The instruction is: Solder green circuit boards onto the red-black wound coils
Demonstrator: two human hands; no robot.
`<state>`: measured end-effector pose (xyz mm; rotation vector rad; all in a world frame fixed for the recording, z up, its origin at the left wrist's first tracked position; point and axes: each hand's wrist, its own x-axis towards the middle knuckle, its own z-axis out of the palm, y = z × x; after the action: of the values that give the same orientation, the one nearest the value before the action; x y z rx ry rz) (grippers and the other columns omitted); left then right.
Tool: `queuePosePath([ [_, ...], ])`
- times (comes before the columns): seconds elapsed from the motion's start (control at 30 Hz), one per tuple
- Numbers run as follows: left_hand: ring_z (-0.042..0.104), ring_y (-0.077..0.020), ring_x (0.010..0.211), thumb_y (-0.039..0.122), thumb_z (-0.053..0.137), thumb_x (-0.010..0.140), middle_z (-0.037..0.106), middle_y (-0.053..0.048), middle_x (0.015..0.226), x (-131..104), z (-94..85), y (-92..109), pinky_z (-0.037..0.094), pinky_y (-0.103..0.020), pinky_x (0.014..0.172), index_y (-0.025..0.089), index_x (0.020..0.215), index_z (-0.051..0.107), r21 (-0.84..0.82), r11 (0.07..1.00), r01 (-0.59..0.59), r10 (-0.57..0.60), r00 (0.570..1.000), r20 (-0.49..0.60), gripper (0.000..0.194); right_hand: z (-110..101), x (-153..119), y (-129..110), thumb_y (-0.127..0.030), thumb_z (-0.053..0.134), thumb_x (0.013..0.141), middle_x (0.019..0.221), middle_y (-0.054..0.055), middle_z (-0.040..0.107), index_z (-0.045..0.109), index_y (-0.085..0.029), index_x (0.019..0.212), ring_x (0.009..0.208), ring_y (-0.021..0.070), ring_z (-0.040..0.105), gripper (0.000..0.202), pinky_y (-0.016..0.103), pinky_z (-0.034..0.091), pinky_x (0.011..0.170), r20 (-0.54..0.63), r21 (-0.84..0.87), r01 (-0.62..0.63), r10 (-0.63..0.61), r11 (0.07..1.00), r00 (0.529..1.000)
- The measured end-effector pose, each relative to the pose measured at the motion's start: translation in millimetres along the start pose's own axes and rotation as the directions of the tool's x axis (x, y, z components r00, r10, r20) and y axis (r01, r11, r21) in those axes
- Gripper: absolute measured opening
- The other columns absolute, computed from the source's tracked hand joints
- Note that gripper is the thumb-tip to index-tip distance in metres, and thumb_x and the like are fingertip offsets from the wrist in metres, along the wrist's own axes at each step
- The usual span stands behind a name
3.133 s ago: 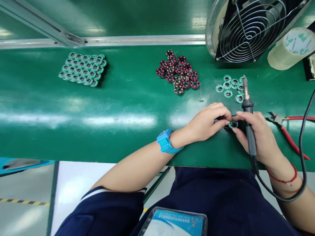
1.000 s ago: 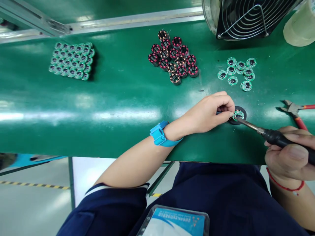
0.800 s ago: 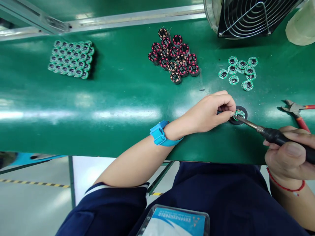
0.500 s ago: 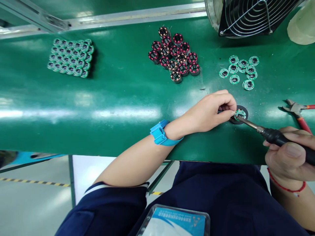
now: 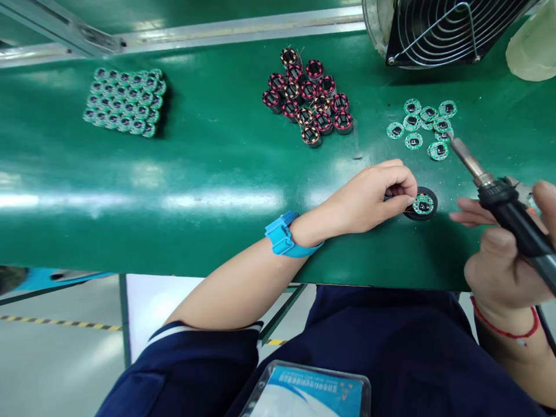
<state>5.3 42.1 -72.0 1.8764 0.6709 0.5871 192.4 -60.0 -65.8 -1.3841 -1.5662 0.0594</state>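
Fingertips of my left hand (image 5: 382, 194) are pinched together at the left edge of a black ring-shaped holder (image 5: 430, 213); what they grip is too small to make out. Inside that holder lies a round green circuit board (image 5: 423, 204). My right hand (image 5: 506, 260) holds a soldering iron (image 5: 506, 202) with a black handle, its metal tip raised and pointing up-left near a loose group of round circuit boards (image 5: 412, 123). Behind the iron, the pliers (image 5: 521, 190) are mostly hidden by my right hand.
Copper-wound coil cores (image 5: 308, 90) stand clustered at the back middle of the green table (image 5: 208, 174). Stacked circuit boards (image 5: 124, 104) sit at the left. A fan (image 5: 452, 29) and a pale container (image 5: 532, 49) are at the back right.
The soldering iron has lifted off the board in the holder and swung up, its tip now near the loose boards. My right hand's fingers have loosened around the handle. My left hand has stayed put.
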Motion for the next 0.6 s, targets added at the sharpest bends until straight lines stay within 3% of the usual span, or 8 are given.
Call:
queuePosePath([
  [0.1, 0.049, -0.0085, 0.074, 0.003, 0.053, 0.083, 0.054, -0.001, 0.08, 0, -0.4, -1, 0.042, -0.022, 0.067, 0.012, 0.081, 0.058, 0.004, 1.0, -0.018, 0.018, 1.0, 0.002, 0.011, 9, 7, -7, -0.014, 0.059, 0.087, 0.112, 0.004, 0.067, 0.051, -0.022, 0.135, 0.102, 0.019, 0.065, 0.049, 0.037, 0.051, 0.096, 0.185, -0.006, 0.041, -0.039, 0.999, 0.982],
  [0.17, 0.049, -0.0094, 0.076, 0.003, 0.052, 0.084, 0.055, -0.002, 0.081, 0, -1.6, -2, 0.042, -0.023, 0.069, 0.012, 0.082, 0.058, 0.019, 0.999, -0.039, 0.039, 0.999, 0.015, 0.011, 13, 10, -7, -0.015, 0.06, 0.087, 0.113, 0.003, 0.067, 0.047, -0.024, 0.136, 0.107, 0.0199, 0.062, 0.052, 0.037, 0.05, 0.095, 0.355, -0.022, 0.027, -0.017, 0.999, 0.935],
  [0.23, 0.05, -0.0105, 0.078, 0.005, 0.051, 0.085, 0.056, -0.002, 0.082, -1, -3.4, -3, 0.042, -0.024, 0.071, 0.013, 0.083, 0.057, 0.044, 0.997, -0.063, 0.062, 0.997, 0.039, 0.01, 16, 10, -5, -0.02, 0.059, 0.088, 0.116, 0.005, 0.066, 0.043, -0.026, 0.138, 0.107, 0.0224, 0.061, 0.053, 0.04, 0.051, 0.088, 0.448, -0.061, 0.037, -0.006, 0.997, 0.894],
  [0.47, 0.05, -0.014, 0.087, 0.004, 0.053, 0.083, 0.057, -0.004, 0.09, -5, -5.7, -4, 0.042, -0.028, 0.078, 0.014, 0.088, 0.055, 0.101, 0.99, -0.098, 0.09, 0.992, 0.087, 0.011, 19, 7, 0, -0.019, 0.058, 0.089, 0.114, 0.005, 0.066, 0.039, -0.027, 0.14, 0.1, 0.0216, 0.062, 0.055, 0.038, 0.051, 0.084, 0.452, -0.051, 0.03, -0.004, 0.998, 0.892],
  [0.6, 0.051, -0.0135, 0.088, 0.008, 0.055, 0.085, 0.056, -0.004, 0.092, -5, -4.2, -3, 0.044, -0.027, 0.078, 0.015, 0.09, 0.055, 0.027, 0.992, -0.121, 0.119, 0.991, 0.068, 0.008, 20, 6, 0, -0.017, 0.06, 0.087, 0.115, 0.005, 0.065, 0.039, -0.026, 0.14, 0.101, 0.0202, 0.062, 0.057, 0.036, 0.052, 0.085, 0.441, -0.026, 0.035, -0.02, 0.999, 0.897],
])
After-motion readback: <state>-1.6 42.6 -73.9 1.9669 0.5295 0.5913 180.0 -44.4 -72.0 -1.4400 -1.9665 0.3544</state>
